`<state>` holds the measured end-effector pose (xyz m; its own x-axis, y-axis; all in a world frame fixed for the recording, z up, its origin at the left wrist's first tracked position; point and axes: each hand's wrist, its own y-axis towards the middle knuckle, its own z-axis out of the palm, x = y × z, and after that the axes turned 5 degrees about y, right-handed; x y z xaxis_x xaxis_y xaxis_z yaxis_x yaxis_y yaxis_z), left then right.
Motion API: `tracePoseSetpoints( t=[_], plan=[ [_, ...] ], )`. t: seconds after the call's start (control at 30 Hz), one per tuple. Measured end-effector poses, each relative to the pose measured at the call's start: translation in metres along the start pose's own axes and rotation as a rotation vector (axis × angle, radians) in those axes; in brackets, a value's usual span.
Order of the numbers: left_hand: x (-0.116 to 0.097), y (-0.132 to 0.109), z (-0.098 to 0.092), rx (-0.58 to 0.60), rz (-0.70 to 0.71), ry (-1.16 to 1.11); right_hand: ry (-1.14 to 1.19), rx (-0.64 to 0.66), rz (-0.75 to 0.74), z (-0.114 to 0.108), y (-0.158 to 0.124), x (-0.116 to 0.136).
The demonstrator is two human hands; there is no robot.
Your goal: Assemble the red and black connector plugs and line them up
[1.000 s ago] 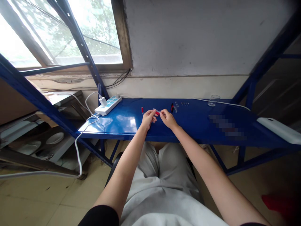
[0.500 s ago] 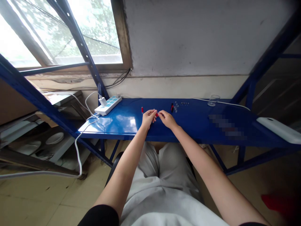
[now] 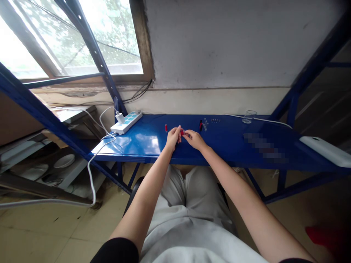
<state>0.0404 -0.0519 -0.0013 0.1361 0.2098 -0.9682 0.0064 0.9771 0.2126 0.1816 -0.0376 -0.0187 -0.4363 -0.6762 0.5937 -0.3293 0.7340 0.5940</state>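
My left hand (image 3: pixel 173 137) and my right hand (image 3: pixel 193 138) meet above the near part of the blue table. Between their fingertips is a small red piece (image 3: pixel 182 133), partly covered by the fingers; its exact kind is too small to tell. Both hands are closed on it. Just beyond my left hand a small red cylinder with a pale end (image 3: pixel 166 128) stands on the table. Past my right hand lie red and black pieces (image 3: pixel 200 125), a group of small clear pieces (image 3: pixel 205 124) and a row of several tiny metal pins (image 3: pixel 215 121).
A white power strip (image 3: pixel 126 123) with a plug and cables lies at the table's left end. A clear glass cup (image 3: pixel 249 117) stands at the back right, near a white cable. A white case (image 3: pixel 326 150) rests at the right end. Blue metal posts (image 3: pixel 100 60) frame the table (image 3: pixel 227 146).
My fingers have shifted slightly around the small red piece, and more of it shows between them now. The things on the table stay where they were.
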Motion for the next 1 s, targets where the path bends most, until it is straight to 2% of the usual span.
tracePoseSetpoints(
  t=[0.23, 0.37, 0.57, 0.7, 0.87, 1.0],
  plan=[
    [0.002, 0.001, 0.000, 0.043, -0.017, 0.017, -0.023, 0.028, -0.003, 0.000, 0.000, -0.001],
    [0.003, 0.001, 0.000, 0.017, 0.002, 0.024, -0.043, 0.019, -0.005, -0.001, 0.000, -0.001],
    [0.004, 0.003, -0.002, -0.117, 0.027, 0.074, -0.067, -0.125, 0.066, -0.006, 0.001, -0.002],
    [0.003, 0.003, -0.003, -0.128, 0.021, 0.103, -0.045, -0.187, 0.162, -0.010, 0.003, -0.008],
    [0.005, 0.003, -0.002, -0.112, 0.022, 0.142, -0.061, -0.047, 0.267, -0.020, 0.002, -0.015],
    [0.006, 0.003, -0.003, -0.098, 0.026, 0.154, -0.136, 0.014, 0.327, -0.038, -0.004, -0.016]
  ],
)
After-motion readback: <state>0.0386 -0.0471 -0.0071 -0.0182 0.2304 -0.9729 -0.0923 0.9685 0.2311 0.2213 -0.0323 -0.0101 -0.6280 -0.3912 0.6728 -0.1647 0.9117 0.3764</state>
